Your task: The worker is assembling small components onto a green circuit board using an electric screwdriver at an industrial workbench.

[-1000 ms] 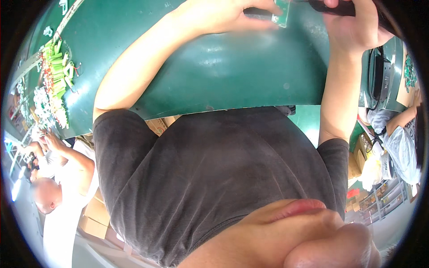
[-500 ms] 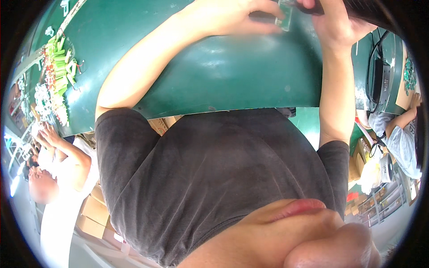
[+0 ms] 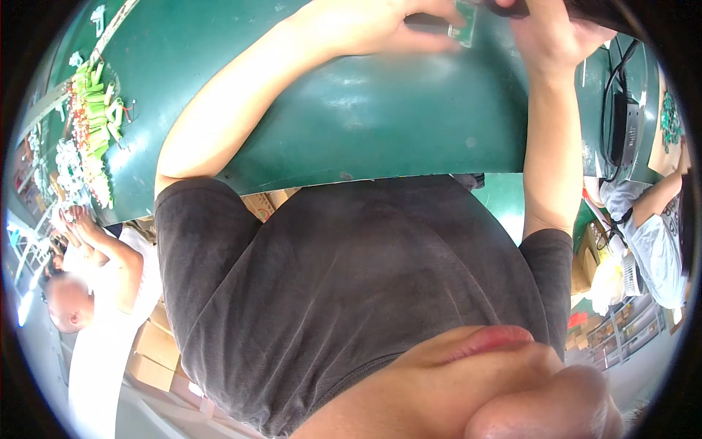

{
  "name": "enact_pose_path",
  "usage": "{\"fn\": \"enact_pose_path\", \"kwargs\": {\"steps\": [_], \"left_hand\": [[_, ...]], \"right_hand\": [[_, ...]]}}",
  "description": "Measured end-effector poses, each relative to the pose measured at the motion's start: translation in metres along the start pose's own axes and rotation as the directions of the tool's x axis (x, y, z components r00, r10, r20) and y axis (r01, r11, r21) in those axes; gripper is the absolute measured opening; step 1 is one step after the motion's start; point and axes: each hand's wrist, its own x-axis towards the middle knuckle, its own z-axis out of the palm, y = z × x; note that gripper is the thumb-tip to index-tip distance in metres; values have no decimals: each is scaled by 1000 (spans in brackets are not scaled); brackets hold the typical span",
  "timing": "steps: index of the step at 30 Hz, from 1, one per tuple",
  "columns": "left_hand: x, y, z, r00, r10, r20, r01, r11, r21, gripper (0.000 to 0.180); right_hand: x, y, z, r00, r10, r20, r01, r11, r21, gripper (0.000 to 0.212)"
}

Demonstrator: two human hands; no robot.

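Observation:
At the top edge of the head view, my left hand (image 3: pixel 387 28) pinches a small flat rectangular piece (image 3: pixel 463 31), green with pale, clear-looking edges. It is held between the thumb and fingers, above the green tabletop (image 3: pixel 380 117). Just right of it, my right hand (image 3: pixel 552 36) is closed around a dark, elongated thing (image 3: pixel 596 11) whose kind I cannot make out. The frame's upper edge cuts off part of both hands. The dark thing's near end lies close to the green piece; I cannot tell whether they touch.
Bright green wrapped parts with red wires (image 3: pixel 93 110) lie in a row on the left. A black power strip with cables (image 3: pixel 625 132) lies at the right, beyond it a brown board with small green pieces (image 3: pixel 669 121). Co-workers sit at both sides, a white sleeve (image 3: pixel 142 256) on the left.
My hands shift very slightly upward, still holding the same things. The left co-worker's head and hands move a little, and the right co-worker's arm has shifted.

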Motion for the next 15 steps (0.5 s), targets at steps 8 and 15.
{"fn": "enact_pose_path", "kwargs": {"steps": [8,15], "left_hand": [[2,2,-3,1000,-10,2,10,1000,-29,26],[-7,1,-3,998,-41,-38,40,999,-26,27]], "right_hand": [[-7,0,8,995,88,-39,-89,995,-37,56],[1,-19,24,952,93,-292,-94,996,10,44]]}}
